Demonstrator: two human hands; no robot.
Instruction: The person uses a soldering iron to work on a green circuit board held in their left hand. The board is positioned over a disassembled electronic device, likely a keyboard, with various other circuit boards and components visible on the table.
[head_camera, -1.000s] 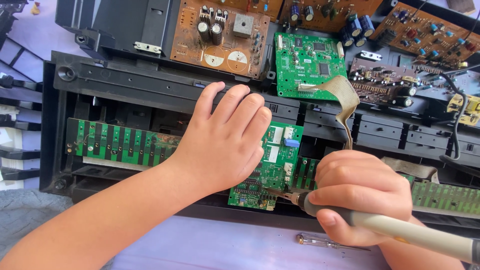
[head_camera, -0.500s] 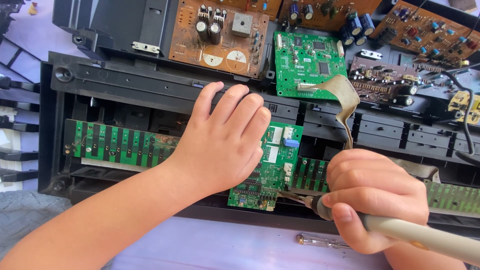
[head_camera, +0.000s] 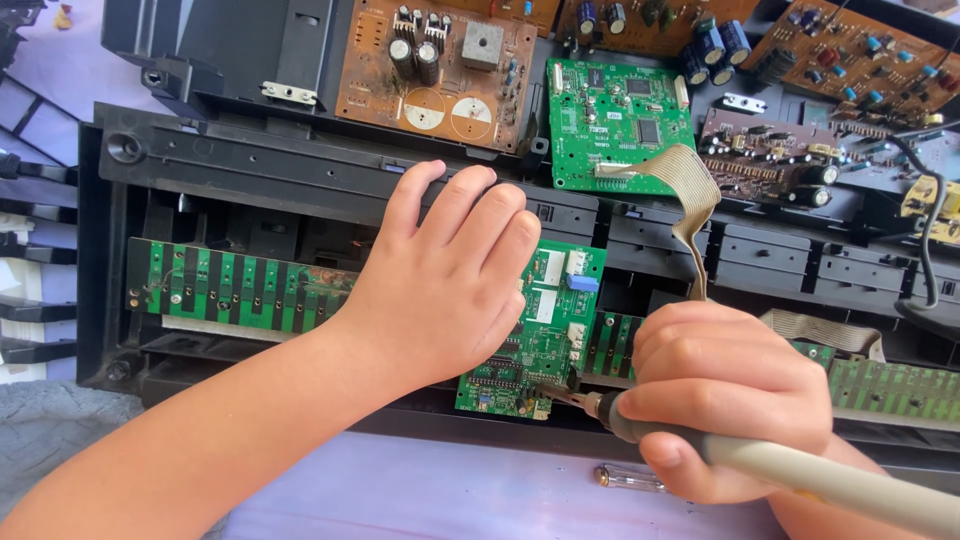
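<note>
Closest in, a small clear-handled screwdriver (head_camera: 628, 478) lies on the purple table (head_camera: 420, 495). Right hand (head_camera: 725, 400) has its fingers wrapped around a grey-handled soldering iron (head_camera: 790, 470), tip touching the lower edge of the small green circuit board (head_camera: 535, 335); it's slid a bit right since before. Left hand (head_camera: 445, 280) lies flat, fingers spread, still pressing that board into the black plastic chassis (head_camera: 250, 165). Brown circuit board (head_camera: 435, 60) sits beyond.

Green circuit board (head_camera: 540, 340); brown board (head_camera: 435, 75); black chassis (head_camera: 250, 165); grey tool handle (head_camera: 800, 475); beige ribbon cable (head_camera: 690, 190).
</note>
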